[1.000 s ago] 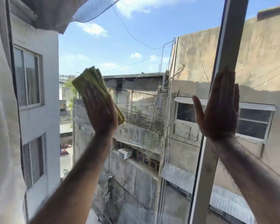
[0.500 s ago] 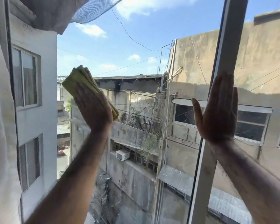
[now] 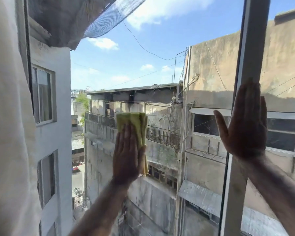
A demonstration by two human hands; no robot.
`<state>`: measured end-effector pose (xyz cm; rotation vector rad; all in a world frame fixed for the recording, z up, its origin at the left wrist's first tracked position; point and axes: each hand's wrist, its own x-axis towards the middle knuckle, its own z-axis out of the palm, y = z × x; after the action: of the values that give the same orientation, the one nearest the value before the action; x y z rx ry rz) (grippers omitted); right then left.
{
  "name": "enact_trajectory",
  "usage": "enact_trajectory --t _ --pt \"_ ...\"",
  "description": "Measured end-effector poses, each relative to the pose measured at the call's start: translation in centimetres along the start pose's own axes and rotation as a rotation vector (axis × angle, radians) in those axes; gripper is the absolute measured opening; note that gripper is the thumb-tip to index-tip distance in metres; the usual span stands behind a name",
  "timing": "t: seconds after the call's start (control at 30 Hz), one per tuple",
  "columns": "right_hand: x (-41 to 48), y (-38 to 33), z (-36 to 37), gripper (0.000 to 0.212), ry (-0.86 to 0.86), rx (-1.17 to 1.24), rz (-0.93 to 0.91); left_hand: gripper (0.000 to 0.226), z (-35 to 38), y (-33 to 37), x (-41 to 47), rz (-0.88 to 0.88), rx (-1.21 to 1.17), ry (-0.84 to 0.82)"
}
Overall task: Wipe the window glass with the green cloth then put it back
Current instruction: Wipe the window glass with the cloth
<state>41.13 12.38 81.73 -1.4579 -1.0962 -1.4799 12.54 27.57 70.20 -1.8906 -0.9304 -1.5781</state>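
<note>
The folded green cloth (image 3: pixel 134 124) is pressed flat against the window glass (image 3: pixel 126 68) near the middle of the pane. My left hand (image 3: pixel 126 154) lies flat over the cloth's lower part, fingers pointing up, holding it to the glass. The cloth's top edge and right side stick out past my fingers. My right hand (image 3: pixel 243 123) rests flat and spread on the right, over the grey window frame post (image 3: pixel 250 48) and the neighbouring pane, holding nothing.
A white curtain (image 3: pixel 5 116) hangs along the left edge of the window. Through the glass I see a white building on the left, stained concrete buildings with balconies ahead, wires and blue sky.
My left hand has slid the cloth down and to the right, from the upper left of the pane toward its middle. My right hand has stayed on the frame post.
</note>
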Motion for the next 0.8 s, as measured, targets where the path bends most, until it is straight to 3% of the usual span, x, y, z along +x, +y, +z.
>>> enact_trajectory --t 0.07,0.1,0.17,0.23,0.3,0.4,0.47,0.53,0.67,0.73,0.8 --pt "0.0 0.0 0.0 0.084 0.0 -0.004 -0.005 0.068 -0.8 -0.5 3.6 -0.406 -0.043 0.1" --pt "0.0 0.0 0.0 0.085 -0.005 -0.005 -0.006 0.068 -1.2 0.1 6.0 -0.52 -0.081 0.151" --pt "-0.1 0.1 0.1 0.086 -0.011 -0.004 -0.003 0.067 -1.5 2.1 10.4 -0.525 -0.114 0.205" --pt "0.0 0.2 0.2 0.086 -0.007 0.0 -0.01 0.066 -0.8 4.8 12.9 -0.297 -0.07 0.2" --pt "-0.1 0.3 0.3 0.085 0.0 -0.006 -0.013 0.065 0.6 7.7 12.5 0.075 -0.061 0.137" --pt "-0.2 0.1 0.1 0.085 0.005 -0.016 -0.002 0.067 1.4 7.5 7.6 0.659 -0.017 -0.085" --pt "-0.1 0.1 0.2 0.084 0.007 -0.021 0.006 0.065 0.7 4.0 4.2 0.742 -0.002 -0.16" --pt "-0.2 0.1 0.3 0.084 0.009 -0.011 0.015 0.062 -0.7 -0.2 2.1 0.491 -0.011 -0.093" --pt "-0.2 0.1 0.4 0.084 0.017 -0.023 0.01 0.066 -2.3 -2.4 7.0 -0.335 -0.008 0.102" --pt "-0.1 0.1 0.4 0.085 0.019 -0.027 0.01 0.066 -2.6 0.1 12.2 -0.481 -0.059 0.184" --pt "-0.1 0.0 0.4 0.085 0.024 -0.024 0.008 0.065 -2.0 3.1 15.6 -0.359 -0.048 0.219"
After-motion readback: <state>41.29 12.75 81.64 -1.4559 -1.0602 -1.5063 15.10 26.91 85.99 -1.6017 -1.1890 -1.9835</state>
